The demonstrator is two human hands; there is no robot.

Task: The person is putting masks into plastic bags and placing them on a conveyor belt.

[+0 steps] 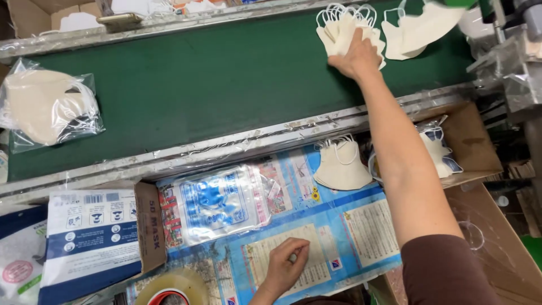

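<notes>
Green belt (214,85) wide open at 9 o'clock | right hand (357,56) stretched to 12, grasping cream masks (339,28) | left hand (285,265) curled shut at 6, on blue sheet (339,226)

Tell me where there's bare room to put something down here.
The green belt is bare between the bagged masks at its left end and the mask stack under the right hand. The worktop below is crowded.

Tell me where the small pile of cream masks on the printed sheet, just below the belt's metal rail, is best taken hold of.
Probably at the broad folded bodies of the mask pile, grip coming from above. The pile lies flat on the printed sheet, with the thin ear loops fanned toward the metal rail; pinching the loops would likely lift only one mask.
</notes>
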